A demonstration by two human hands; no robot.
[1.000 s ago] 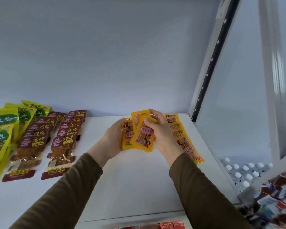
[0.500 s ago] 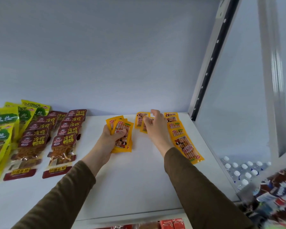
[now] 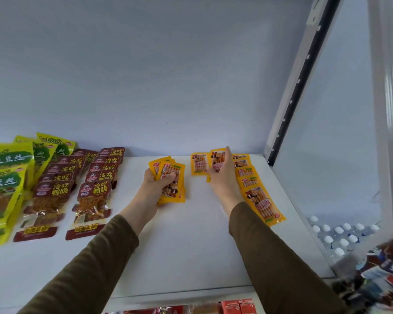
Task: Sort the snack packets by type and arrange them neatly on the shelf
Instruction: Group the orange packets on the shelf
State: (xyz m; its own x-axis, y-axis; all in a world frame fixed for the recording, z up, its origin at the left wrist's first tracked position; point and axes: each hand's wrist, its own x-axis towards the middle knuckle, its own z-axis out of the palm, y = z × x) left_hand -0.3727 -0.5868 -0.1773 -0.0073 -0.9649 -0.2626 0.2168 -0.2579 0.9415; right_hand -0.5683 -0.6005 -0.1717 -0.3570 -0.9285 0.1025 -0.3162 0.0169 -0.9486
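My left hand (image 3: 156, 185) grips a fanned stack of small yellow snack packets (image 3: 173, 182) just above the white shelf (image 3: 186, 245). My right hand (image 3: 220, 175) pinches one yellow packet (image 3: 217, 158) at the back of the shelf, beside another packet lying flat (image 3: 199, 164). A column of yellow packets (image 3: 258, 196) runs along the shelf's right side, partly hidden by my right hand. Two rows of dark red packets (image 3: 93, 184) lie at the left, with yellow-green packets (image 3: 7, 177) at the far left.
A slotted shelf upright (image 3: 297, 82) rises at the right rear corner. Capped water bottles (image 3: 340, 234) stand below to the right, next to a blurred pile of packets (image 3: 386, 275). Red boxes (image 3: 238, 307) show on the shelf below.
My hands split apart from one shared stack. My right hand carried one packet to the back of the shelf near the right column; my left hand kept the rest and lowered slightly left.
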